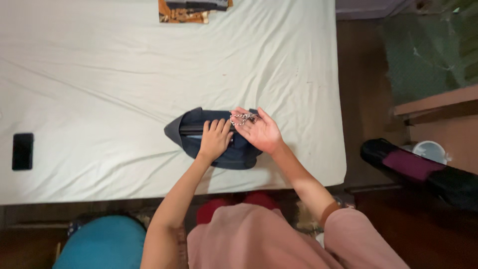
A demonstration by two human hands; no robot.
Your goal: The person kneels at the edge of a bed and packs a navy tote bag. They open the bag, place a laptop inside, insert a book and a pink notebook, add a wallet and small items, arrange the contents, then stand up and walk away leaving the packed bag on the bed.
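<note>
A dark navy folded garment (191,124) lies on the pale sheet (124,74) near the bed's front edge. My left hand (215,139) presses flat on top of the garment, fingers together and pointing away from me. My right hand (261,132) rests on the garment's right part and holds a thin silver chain (242,118) at the fingertips. The chain drapes over the garment's top edge. A grey lining shows at the garment's left tip.
A black phone (23,151) lies at the sheet's left side. Folded orange and dark fabric (191,10) sits at the far edge. A teal round object (102,241) is below left. A black and maroon case (423,172) and a white cup (430,149) are on the floor at right.
</note>
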